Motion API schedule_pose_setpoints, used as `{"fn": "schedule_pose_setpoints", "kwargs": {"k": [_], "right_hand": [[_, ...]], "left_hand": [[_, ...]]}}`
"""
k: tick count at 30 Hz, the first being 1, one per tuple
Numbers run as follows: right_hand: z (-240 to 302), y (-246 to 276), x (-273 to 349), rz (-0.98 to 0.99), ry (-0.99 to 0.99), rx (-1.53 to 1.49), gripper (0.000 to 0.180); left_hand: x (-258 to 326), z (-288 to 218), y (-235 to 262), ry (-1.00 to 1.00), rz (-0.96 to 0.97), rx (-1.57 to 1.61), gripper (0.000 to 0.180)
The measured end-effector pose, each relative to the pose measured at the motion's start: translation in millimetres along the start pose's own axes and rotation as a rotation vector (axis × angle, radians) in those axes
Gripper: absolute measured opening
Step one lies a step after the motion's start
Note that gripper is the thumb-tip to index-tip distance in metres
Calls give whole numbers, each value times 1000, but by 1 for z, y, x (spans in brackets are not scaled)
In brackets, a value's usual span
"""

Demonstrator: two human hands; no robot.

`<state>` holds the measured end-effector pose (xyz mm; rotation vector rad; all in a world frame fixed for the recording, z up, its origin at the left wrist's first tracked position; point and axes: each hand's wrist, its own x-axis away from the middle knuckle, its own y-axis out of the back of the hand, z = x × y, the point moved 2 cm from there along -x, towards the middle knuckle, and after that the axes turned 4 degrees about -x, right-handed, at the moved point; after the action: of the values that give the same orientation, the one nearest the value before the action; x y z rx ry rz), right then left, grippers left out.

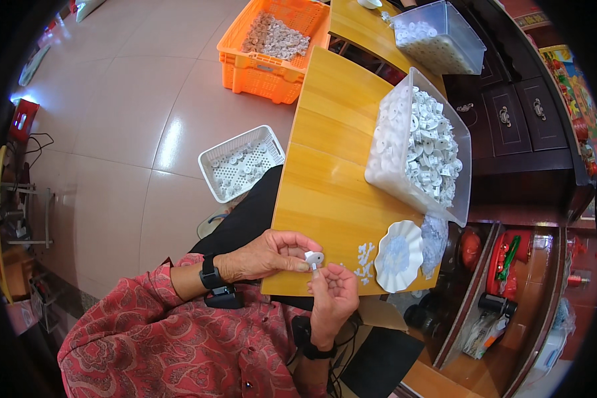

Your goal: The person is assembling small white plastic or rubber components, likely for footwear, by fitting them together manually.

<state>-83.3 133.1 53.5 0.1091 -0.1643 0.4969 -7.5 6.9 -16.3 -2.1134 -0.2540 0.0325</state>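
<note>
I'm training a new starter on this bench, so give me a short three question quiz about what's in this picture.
1. True or false: both hands hold the small white plastic part over the near edge of the yellow wooden table.
2. Which container stands on the floor nearest the person: A the orange plastic crate, B the white perforated plastic basket, or C the clear plastic bin?
3. What lies on the table just right of the hands?

Key:
1. True: left hand and right hand pinch it together.
2. B.
3. A white scalloped dish.

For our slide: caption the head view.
Both hands, left and right, pinch a white part over a wooden table.
</note>
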Motion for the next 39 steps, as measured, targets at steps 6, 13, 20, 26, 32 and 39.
{"fn": "schedule_pose_setpoints", "kwargs": {"k": [6, 13, 20, 26, 32, 39], "right_hand": [[-2, 2, -2, 15, -12, -6, 24], [-6, 3, -3, 30, -34, 50, 25], [-8, 2, -4, 32, -7, 46, 24], [-8, 4, -5, 37, -27, 57, 24], [-6, 2, -6, 39, -24, 63, 23], [-2, 1, -5, 38, -43, 61, 23]], "left_hand": [[0, 0, 1, 0, -20, -77, 36], [2, -6, -1, 9, -28, -129, 35], [3, -9, 1, -7, -11, -260, 35], [2, -11, 1, -56, 16, -342, 35], [2, -10, 2, -34, 39, -266, 35], [3, -5, 4, 59, 10, -129, 34]]}}
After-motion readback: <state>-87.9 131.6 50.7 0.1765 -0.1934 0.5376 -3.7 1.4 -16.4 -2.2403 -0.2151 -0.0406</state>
